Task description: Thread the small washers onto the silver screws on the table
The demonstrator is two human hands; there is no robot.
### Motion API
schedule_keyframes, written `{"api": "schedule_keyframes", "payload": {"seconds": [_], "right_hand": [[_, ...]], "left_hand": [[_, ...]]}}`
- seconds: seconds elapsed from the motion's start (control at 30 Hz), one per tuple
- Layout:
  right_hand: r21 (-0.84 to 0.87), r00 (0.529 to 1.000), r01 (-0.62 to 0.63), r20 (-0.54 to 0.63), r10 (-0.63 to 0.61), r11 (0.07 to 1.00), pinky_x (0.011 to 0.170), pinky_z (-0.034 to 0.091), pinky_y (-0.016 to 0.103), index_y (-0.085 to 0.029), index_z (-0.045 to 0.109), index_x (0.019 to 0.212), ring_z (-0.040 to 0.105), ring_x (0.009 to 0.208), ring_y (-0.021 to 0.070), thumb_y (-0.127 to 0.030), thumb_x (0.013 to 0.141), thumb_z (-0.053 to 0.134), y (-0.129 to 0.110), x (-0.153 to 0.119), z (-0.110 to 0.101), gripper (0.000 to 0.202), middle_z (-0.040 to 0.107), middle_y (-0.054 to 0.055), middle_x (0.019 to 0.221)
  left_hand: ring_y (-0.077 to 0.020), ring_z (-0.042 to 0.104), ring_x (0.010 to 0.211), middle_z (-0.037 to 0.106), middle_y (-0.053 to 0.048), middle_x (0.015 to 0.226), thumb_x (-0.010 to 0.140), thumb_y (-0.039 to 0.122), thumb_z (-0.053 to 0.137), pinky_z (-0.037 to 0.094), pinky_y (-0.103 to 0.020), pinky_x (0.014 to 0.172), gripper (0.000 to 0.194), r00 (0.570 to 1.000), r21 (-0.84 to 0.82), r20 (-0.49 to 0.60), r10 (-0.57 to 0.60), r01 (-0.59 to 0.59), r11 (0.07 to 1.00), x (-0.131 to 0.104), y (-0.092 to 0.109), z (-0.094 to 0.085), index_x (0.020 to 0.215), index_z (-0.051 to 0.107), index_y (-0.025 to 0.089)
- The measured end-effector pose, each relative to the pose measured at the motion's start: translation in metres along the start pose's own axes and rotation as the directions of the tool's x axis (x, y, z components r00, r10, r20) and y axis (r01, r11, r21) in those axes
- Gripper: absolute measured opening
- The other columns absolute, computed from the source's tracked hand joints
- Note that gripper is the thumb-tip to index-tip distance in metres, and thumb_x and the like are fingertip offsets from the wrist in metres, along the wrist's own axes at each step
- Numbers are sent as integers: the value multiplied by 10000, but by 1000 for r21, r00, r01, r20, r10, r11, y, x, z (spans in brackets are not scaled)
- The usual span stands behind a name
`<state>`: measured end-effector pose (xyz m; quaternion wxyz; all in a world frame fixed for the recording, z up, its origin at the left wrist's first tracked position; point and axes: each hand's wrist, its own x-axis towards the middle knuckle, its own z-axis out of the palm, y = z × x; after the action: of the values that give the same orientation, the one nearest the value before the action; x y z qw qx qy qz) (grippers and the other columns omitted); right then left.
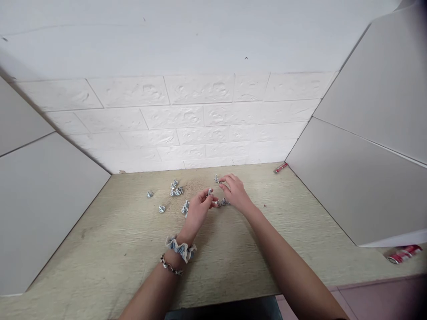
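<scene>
My left hand [199,207] is closed in a pinch on a small silvery metal fastener [209,192], which sticks up between thumb and fingers. Beside it on the right, my right hand [235,192] has its thumb and forefinger drawn together. The fingertips meet just by another metal fastener [216,178]; whether they grip it or something smaller, I cannot make out. Under and between the hands lie more fasteners [223,202], partly hidden by the fingers. A further small pile [185,207] lies against the left hand's left side. The fasteners look like short bolts with washers or nuts.
Left of the hands are a cluster of fasteners [176,190] and two single ones [150,194], [162,209]. A red can-like cylinder [280,168] lies in the far right corner; similar red ones [404,254] lie at the right front. Grey panels [60,209] and a white brick-pattern wall [187,116] enclose the wooden tabletop [100,249].
</scene>
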<state>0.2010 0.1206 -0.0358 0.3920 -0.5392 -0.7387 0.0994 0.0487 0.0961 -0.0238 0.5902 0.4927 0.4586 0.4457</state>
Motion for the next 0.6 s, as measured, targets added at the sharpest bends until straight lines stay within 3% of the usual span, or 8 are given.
{"api": "schedule_keyframes", "payload": {"seconds": [0.13,0.33,0.6], "right_hand": [[263,995,69,48,-84,962,844,393,321,-184,571,922,504,940,172,-179,845,464,-21,-3,2,132,576,45,942],[302,992,49,95,-82,952,839,398,310,-171,588,927,509,925,160,-140,843,456,-24,-5,2,160,577,45,935],[352,982,15,170,-80,936,811,417,297,-160,601,919,525,887,144,-71,832,415,-26,-3,-5,224,580,45,921]], "left_hand": [[-135,595,623,642,-70,809,733,351,588,471,-243,626,314,998,56,47,49,-51,997,2,-3,-2,940,616,116],[-146,607,675,638,-49,837,789,318,532,480,-249,662,242,993,149,65,102,-111,983,5,-13,-6,940,619,150],[-165,616,704,630,-46,799,786,324,554,490,-270,690,227,994,106,76,82,-90,990,5,-16,-4,918,618,151]]}}
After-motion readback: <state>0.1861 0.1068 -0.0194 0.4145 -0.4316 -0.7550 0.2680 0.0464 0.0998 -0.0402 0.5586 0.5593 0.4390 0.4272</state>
